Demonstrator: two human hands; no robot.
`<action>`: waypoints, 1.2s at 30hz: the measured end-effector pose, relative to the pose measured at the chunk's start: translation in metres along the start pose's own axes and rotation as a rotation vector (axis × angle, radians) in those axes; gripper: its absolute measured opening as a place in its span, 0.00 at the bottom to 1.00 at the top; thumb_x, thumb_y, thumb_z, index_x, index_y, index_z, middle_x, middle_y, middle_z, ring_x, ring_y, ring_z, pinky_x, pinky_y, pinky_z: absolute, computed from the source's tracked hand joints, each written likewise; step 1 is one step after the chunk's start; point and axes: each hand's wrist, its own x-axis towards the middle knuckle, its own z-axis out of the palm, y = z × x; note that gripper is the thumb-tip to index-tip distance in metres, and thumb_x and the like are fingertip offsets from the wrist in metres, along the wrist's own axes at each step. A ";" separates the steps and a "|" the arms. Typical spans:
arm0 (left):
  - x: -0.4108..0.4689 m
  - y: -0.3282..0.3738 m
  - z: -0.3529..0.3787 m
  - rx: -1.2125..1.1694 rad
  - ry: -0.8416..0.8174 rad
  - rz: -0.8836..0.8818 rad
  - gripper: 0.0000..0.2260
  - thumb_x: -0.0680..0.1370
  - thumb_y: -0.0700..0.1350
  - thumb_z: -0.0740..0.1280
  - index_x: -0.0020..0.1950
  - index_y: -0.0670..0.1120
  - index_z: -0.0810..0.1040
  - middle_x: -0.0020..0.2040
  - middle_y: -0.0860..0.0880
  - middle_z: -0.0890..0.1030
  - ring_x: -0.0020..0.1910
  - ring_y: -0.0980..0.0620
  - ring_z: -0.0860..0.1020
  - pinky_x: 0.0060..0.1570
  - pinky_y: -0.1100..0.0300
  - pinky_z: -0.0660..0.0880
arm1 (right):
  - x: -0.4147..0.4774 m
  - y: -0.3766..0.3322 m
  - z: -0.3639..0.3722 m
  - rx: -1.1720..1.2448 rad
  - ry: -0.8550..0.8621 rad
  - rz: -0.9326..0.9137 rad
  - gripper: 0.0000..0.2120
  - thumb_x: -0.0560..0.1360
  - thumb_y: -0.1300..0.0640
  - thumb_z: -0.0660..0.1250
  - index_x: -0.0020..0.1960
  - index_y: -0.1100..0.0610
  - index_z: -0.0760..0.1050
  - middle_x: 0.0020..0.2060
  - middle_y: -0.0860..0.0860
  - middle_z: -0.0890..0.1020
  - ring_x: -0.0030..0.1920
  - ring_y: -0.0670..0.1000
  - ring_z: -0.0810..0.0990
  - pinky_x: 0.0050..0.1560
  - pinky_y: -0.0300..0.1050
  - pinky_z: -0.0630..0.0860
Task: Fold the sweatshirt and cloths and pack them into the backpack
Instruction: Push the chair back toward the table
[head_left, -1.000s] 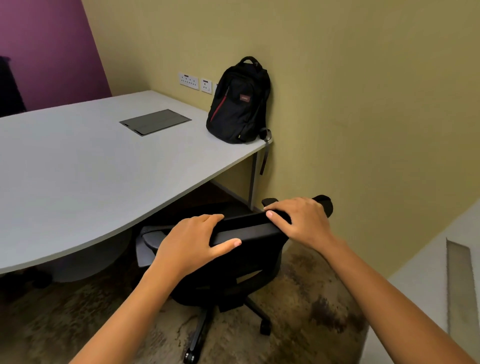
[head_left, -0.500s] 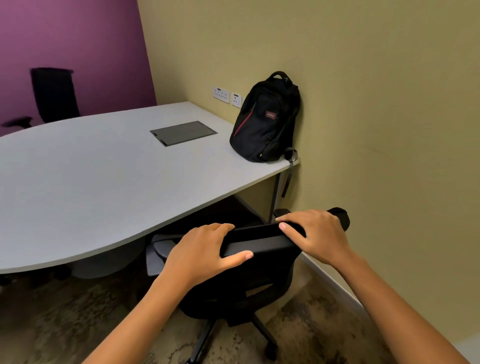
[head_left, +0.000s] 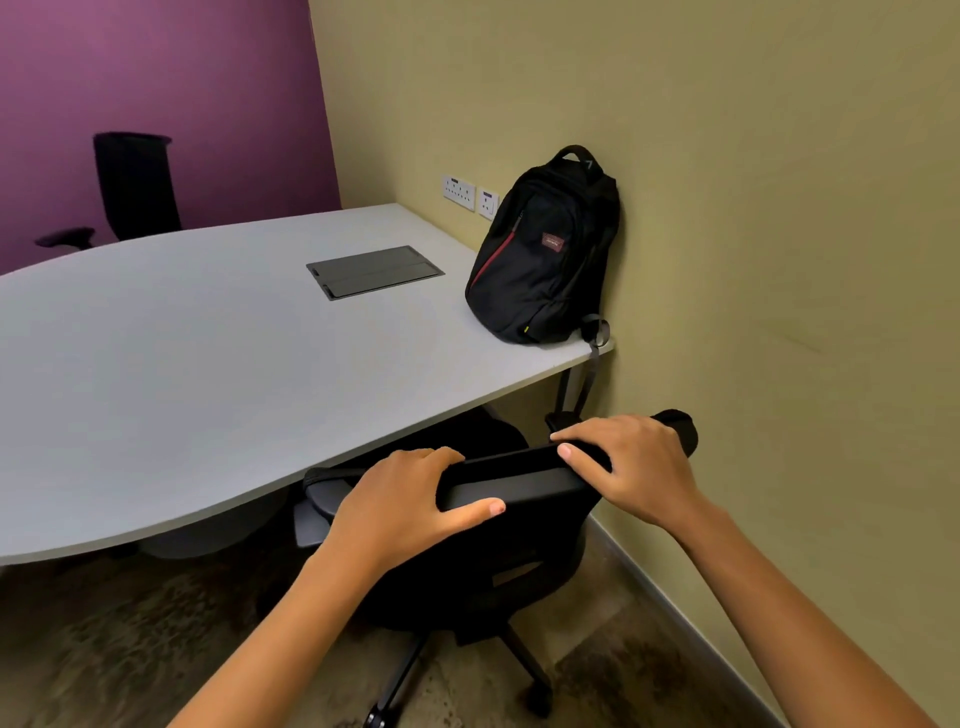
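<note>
A black backpack (head_left: 545, 254) with a red stripe stands upright on the grey table's (head_left: 182, 364) far right corner, leaning against the yellow wall, zipped. In front of me is a black office chair (head_left: 519, 551) partly tucked under the table. My left hand (head_left: 400, 504) grips the top edge of its backrest, fingers over the front and thumb along the back. My right hand (head_left: 634, 467) grips the same edge further right. No sweatshirt or cloths are in view.
A dark grey cable hatch (head_left: 375, 271) sits flush in the table. Wall sockets (head_left: 470, 195) are behind the backpack. A second black chair (head_left: 130, 187) stands at the purple wall. The yellow wall runs close on my right; patterned carpet lies below.
The view has swung left and up, bringing the far chair and purple wall into sight. Both hands keep their grip on the chair's backrest, which sits closer to the table.
</note>
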 end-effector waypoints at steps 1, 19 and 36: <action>0.007 0.002 0.001 -0.035 0.006 -0.020 0.42 0.63 0.80 0.53 0.66 0.56 0.74 0.58 0.57 0.80 0.55 0.59 0.78 0.54 0.62 0.75 | 0.004 0.008 0.002 0.014 0.005 -0.005 0.21 0.77 0.37 0.51 0.54 0.41 0.81 0.47 0.37 0.83 0.47 0.41 0.81 0.44 0.36 0.67; 0.087 0.079 0.043 0.018 0.151 -0.256 0.44 0.62 0.81 0.52 0.68 0.56 0.72 0.62 0.59 0.78 0.59 0.59 0.76 0.56 0.63 0.72 | 0.062 0.146 0.014 0.163 0.010 -0.237 0.22 0.78 0.35 0.51 0.54 0.41 0.81 0.46 0.36 0.83 0.46 0.39 0.80 0.39 0.32 0.67; 0.141 0.069 0.045 0.086 0.108 -0.334 0.44 0.61 0.83 0.48 0.68 0.58 0.70 0.61 0.59 0.78 0.58 0.56 0.76 0.54 0.60 0.73 | 0.106 0.178 0.036 0.157 -0.024 -0.202 0.23 0.75 0.32 0.49 0.53 0.40 0.80 0.46 0.36 0.83 0.47 0.43 0.81 0.37 0.39 0.72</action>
